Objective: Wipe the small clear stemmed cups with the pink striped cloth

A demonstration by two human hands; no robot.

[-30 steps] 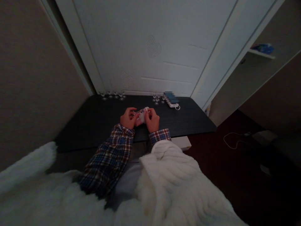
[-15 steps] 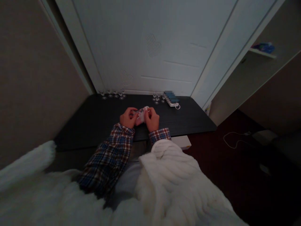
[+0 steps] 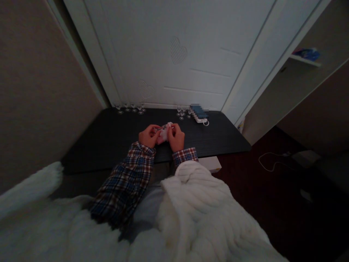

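Observation:
My left hand (image 3: 148, 136) and my right hand (image 3: 176, 137) meet over the middle of a black table (image 3: 109, 138). Between them is a small clear glass wrapped in a pale pink-white cloth (image 3: 164, 134). My left hand grips the glass's end while my right hand presses the cloth around it. Both hands wear plaid cuffs. The glass itself is mostly hidden by the cloth and fingers.
Two groups of small stemmed glasses stand along the table's back edge, one at the left (image 3: 130, 108) and one nearer the middle (image 3: 182, 112). A blue pack (image 3: 199, 111) on a white block lies beside them. White doors rise behind; a cable (image 3: 268, 162) lies on the dark floor.
The hands stay together with only small finger movement on the cloth. The view has shifted slightly.

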